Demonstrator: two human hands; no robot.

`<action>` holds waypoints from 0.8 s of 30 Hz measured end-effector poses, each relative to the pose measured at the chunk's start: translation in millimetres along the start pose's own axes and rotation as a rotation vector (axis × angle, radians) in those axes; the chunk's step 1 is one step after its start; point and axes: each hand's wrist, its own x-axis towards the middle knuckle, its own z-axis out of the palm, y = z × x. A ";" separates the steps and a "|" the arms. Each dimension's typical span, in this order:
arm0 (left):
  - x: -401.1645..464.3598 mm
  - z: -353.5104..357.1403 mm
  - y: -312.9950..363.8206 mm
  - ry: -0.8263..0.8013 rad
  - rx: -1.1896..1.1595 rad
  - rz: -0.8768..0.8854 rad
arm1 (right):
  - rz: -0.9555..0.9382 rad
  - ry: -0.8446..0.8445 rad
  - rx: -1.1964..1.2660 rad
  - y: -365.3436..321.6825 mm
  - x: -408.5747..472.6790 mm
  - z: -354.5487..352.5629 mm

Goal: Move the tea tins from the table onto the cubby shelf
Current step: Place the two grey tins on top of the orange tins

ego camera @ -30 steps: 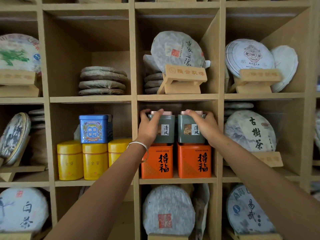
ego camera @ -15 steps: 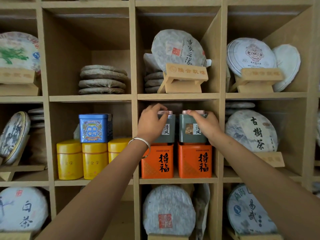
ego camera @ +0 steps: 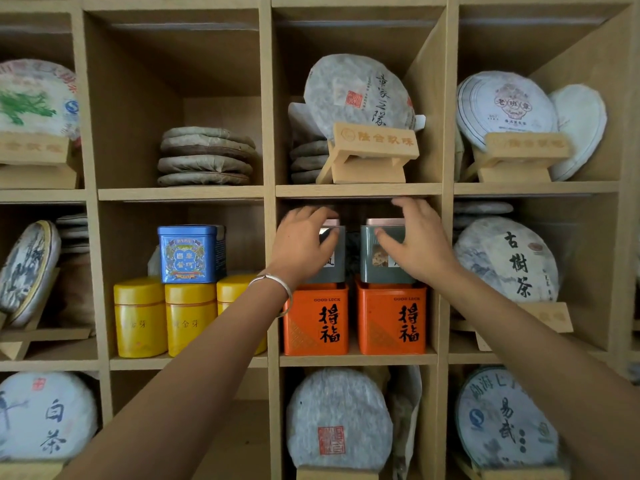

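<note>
Wooden cubbies (ego camera: 268, 133) fill the wall, and in the left middle cubby stand three yellow canisters (ego camera: 166, 318) with one blue tin (ego camera: 188, 253) on top. Right of it, two orange tins (ego camera: 317, 320) each bear one of two grey-green tea tins (ego camera: 381, 252); the left hand (ego camera: 301, 242) and right hand (ego camera: 415, 240) lie over these with fingers loosely spread, gripping nothing that I can see. Placing looks finished here, so the next move would be drawing both hands back without nudging the stack.
</note>
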 end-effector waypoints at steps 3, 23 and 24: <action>0.6 -3.4 -0.8 -0.048 0.001 0.012 | -0.162 -0.126 -0.089 5.3 -2.0 -8.7; 8.1 -15.4 -3.1 -0.133 -0.028 0.042 | -0.135 -0.290 -0.009 13.9 12.0 -18.9; 8.3 -15.9 -3.3 -0.130 -0.032 0.049 | -0.138 -0.284 -0.007 14.1 12.0 -18.8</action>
